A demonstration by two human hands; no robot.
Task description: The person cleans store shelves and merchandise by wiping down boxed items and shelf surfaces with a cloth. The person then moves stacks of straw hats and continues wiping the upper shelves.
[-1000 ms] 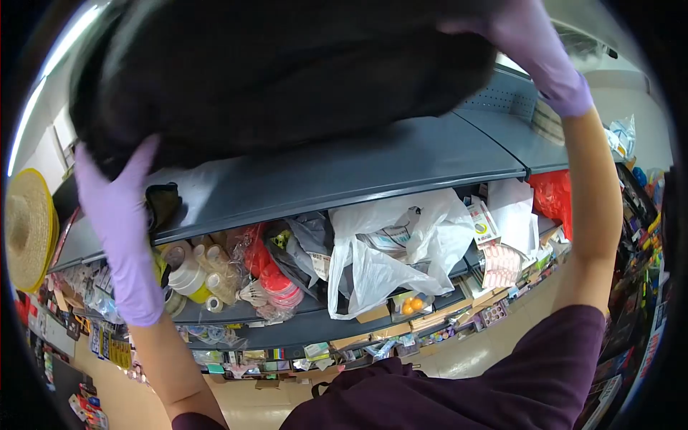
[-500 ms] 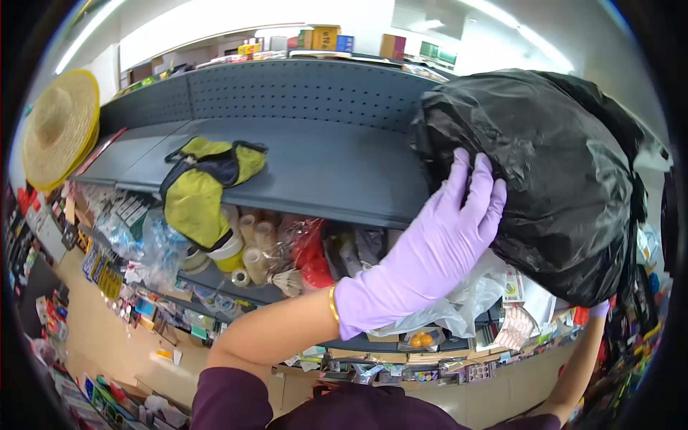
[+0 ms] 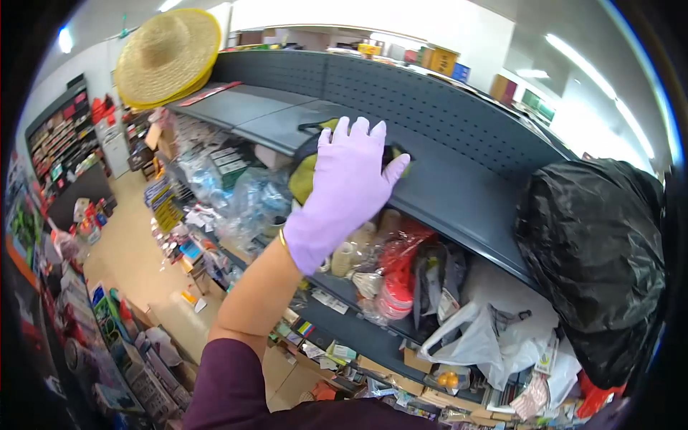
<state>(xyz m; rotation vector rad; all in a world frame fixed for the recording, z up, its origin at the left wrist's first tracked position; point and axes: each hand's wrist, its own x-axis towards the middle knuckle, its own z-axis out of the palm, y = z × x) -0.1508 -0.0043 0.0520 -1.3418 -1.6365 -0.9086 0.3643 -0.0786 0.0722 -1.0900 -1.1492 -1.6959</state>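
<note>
My left hand (image 3: 350,168), in a light purple glove, reaches over the upper shelf with its fingers spread. Beneath it lies a yellow-green and black cloth piece (image 3: 304,176), mostly covered by the hand; whether palm and cloth touch is hard to tell. A bulging black plastic bag (image 3: 598,258) is at the right end of the shelf, well away from this hand. My right hand does not show.
The grey metal shelf (image 3: 459,197) has a perforated back panel (image 3: 430,111). Straw hats (image 3: 168,54) hang at its far left end. Below are clear plastic wrapping (image 3: 258,201), tape rolls, a red bag (image 3: 403,251) and a white plastic bag (image 3: 473,344). A littered floor (image 3: 129,240) lies left.
My left hand has left the black bag and moved left over the yellow-green cloth. The view has turned left, and my right hand has gone out of sight.
</note>
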